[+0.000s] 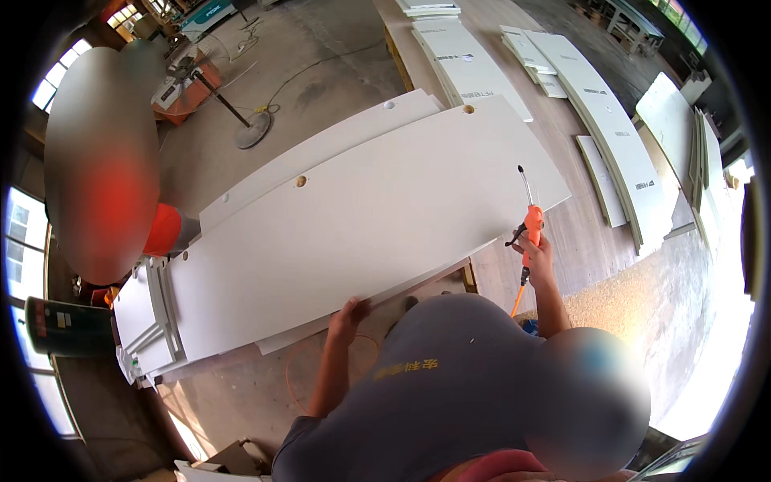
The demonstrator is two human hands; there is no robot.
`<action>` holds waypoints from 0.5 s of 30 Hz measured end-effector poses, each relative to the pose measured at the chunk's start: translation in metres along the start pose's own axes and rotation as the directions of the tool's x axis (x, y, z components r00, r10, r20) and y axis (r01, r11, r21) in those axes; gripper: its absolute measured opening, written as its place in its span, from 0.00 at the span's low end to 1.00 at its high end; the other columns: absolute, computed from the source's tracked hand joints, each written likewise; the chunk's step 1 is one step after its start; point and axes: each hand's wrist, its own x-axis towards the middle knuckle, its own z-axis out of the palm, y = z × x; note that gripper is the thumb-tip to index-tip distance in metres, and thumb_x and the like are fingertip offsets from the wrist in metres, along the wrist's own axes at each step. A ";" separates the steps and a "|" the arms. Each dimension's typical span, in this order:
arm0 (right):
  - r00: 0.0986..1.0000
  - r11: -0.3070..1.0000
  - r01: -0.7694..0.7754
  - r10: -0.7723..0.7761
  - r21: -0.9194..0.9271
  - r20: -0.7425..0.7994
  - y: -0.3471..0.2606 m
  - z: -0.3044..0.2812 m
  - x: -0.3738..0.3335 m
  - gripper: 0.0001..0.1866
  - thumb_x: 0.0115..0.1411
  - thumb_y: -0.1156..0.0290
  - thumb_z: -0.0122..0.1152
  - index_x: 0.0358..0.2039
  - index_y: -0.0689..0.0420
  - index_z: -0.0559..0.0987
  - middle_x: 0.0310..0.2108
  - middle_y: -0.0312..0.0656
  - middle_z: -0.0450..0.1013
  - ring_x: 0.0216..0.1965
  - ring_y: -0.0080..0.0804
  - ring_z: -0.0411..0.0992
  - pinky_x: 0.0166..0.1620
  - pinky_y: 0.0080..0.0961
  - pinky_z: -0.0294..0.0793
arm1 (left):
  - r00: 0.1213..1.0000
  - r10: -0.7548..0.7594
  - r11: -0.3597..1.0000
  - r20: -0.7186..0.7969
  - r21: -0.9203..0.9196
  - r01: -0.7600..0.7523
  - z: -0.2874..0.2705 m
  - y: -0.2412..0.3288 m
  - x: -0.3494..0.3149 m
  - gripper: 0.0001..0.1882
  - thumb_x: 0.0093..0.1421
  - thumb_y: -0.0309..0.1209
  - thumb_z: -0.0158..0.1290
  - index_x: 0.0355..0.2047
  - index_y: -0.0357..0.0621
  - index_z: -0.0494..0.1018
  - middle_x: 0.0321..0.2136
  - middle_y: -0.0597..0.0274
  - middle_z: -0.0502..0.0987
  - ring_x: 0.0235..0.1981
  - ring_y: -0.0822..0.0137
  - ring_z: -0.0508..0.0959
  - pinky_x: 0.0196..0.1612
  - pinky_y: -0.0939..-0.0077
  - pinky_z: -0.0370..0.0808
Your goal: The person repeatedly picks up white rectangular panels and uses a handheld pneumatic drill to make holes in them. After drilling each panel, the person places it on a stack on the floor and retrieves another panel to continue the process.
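Note:
A long white panel (361, 209) lies across the bench in front of me, with round holes along its far edge. My left hand (347, 317) is closed on the panel's near edge. In my right hand (538, 251) I grip an orange air blow gun (532, 221), its thin metal nozzle and black tip pointing away from me over the panel's right part. An orange hose (519, 300) runs down from its handle. Beneath and behind the panel, more white board (321, 149) sticks out past the far edge.
A co-worker in an orange-red top (165, 229) stands at the far left. Narrow white boards (148, 321) lie at the panel's left end, near a dark green bin (68, 328). Stacked white strips (602, 120) rest on the wooden table (514, 273). A round-based stand (254, 130) is on the floor.

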 end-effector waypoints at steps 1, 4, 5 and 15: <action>1.000 1.000 -0.008 0.008 0.004 0.019 -0.008 0.005 -0.001 0.11 0.57 0.72 0.55 0.39 0.63 0.73 0.35 0.37 0.70 0.38 0.25 0.70 0.47 0.28 0.72 | 0.998 0.021 0.998 -0.052 -0.053 -0.023 0.000 0.000 0.002 0.19 0.61 0.40 0.52 0.43 0.37 0.72 0.39 0.50 0.78 0.41 0.57 0.77 0.47 0.62 0.74; 0.998 1.000 0.004 -0.004 0.011 0.062 -0.003 -0.001 0.008 0.11 0.56 0.71 0.55 0.39 0.63 0.73 0.33 0.35 0.69 0.36 0.24 0.69 0.47 0.25 0.69 | 0.998 -0.050 0.995 -0.037 -0.092 0.047 0.011 0.009 0.003 0.16 0.60 0.39 0.54 0.40 0.39 0.73 0.35 0.52 0.79 0.35 0.62 0.78 0.39 0.69 0.77; 0.998 1.000 -0.002 0.001 0.014 0.062 -0.001 0.000 0.014 0.12 0.56 0.71 0.55 0.40 0.64 0.73 0.33 0.35 0.69 0.35 0.24 0.68 0.46 0.24 0.69 | 0.998 -0.063 0.992 -0.023 -0.114 0.060 0.012 0.012 0.005 0.15 0.60 0.39 0.54 0.40 0.40 0.73 0.34 0.53 0.79 0.33 0.63 0.78 0.37 0.71 0.78; 0.983 0.997 -0.071 0.070 -0.004 0.172 0.010 0.025 0.036 0.21 0.59 0.67 0.55 0.51 0.64 0.69 0.42 0.38 0.69 0.44 0.27 0.69 0.50 0.27 0.69 | 0.991 -0.112 0.983 -0.078 -0.153 0.099 0.022 0.041 0.036 0.15 0.63 0.40 0.50 0.40 0.40 0.72 0.33 0.55 0.80 0.30 0.65 0.79 0.33 0.73 0.77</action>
